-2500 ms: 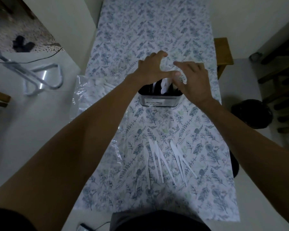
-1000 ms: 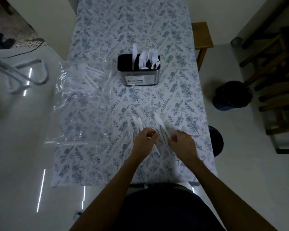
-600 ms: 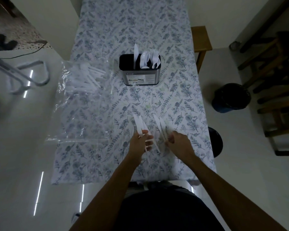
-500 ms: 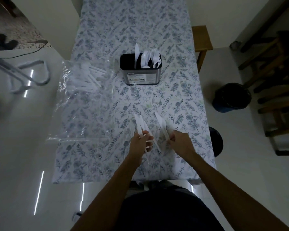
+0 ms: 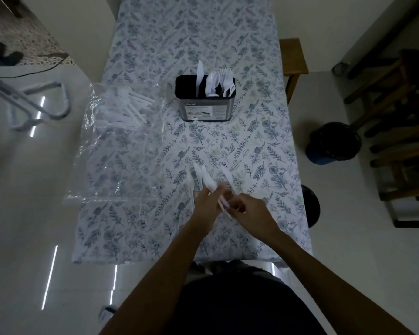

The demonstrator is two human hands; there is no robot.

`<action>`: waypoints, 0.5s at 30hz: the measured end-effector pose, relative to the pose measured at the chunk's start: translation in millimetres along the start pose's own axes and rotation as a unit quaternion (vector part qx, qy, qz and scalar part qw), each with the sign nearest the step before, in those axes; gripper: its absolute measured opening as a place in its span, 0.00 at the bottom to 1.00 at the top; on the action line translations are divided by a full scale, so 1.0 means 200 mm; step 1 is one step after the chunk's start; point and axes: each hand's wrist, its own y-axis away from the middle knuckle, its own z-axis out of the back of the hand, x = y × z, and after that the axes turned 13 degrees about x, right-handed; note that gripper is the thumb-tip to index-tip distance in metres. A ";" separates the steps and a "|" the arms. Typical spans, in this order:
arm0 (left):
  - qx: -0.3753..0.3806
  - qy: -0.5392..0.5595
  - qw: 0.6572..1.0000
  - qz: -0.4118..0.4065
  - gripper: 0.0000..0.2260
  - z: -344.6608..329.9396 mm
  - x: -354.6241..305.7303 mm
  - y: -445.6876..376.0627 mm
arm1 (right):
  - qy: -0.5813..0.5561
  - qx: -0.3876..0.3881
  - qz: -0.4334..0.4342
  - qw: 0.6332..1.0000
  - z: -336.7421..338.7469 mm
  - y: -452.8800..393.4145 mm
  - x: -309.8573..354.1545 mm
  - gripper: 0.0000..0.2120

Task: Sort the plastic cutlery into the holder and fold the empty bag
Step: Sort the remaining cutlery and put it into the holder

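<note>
Step in hand: gathering the loose white plastic knives off the near end of the worktop, by my reading.
Left hand: fingers curled round a small bunch of knives, blades fanning away from the person.
Right hand: close against the left, fingers bent, apparently pinching the handle ends; the exact grip is blurred.
Holder: black-rimmed, brushed-metal oval cutlery holder stands mid-worktop, well apart from the hands, already carrying one knife, spoons and forks upright.
Bag: clear crinkled plastic bag lies flat at the left edge, white cutlery visible inside, so not yet empty.
Next move: likely squaring the bunch, then a long reach forward to the knife compartment.
Materials: thin, stiff, slippery plastic; floral-printed cloth under everything; glossy film bag.
</note>
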 end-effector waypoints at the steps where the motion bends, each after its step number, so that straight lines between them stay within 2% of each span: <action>1: -0.022 -0.008 1.000 -0.009 0.08 -0.01 0.00 -0.01 | 0.006 0.001 0.018 1.000 0.00 0.00 0.01 0.06; 4: -0.141 -0.023 0.989 -0.043 0.09 0.02 0.01 -0.02 | 0.076 -0.070 -0.017 0.994 0.03 -0.08 -0.06 0.11; 6: -0.188 -0.042 0.980 -0.048 0.08 0.06 0.01 -0.02 | 0.163 -0.052 -0.081 0.982 0.04 -0.15 -0.10 0.15; 8: -0.190 -0.070 0.978 -0.044 0.09 0.11 0.02 -0.01 | 0.206 -0.012 -0.110 0.972 0.04 -0.20 -0.12 0.14; 12: -0.183 -0.041 0.981 -0.040 0.09 0.14 0.00 0.01 | 0.088 -0.032 -0.082 0.992 0.01 -0.17 -0.04 0.05; 15: -0.151 0.001 0.988 -0.036 0.19 0.14 0.00 0.02 | 0.029 0.010 0.009 1.000 -0.05 -0.10 0.07 0.06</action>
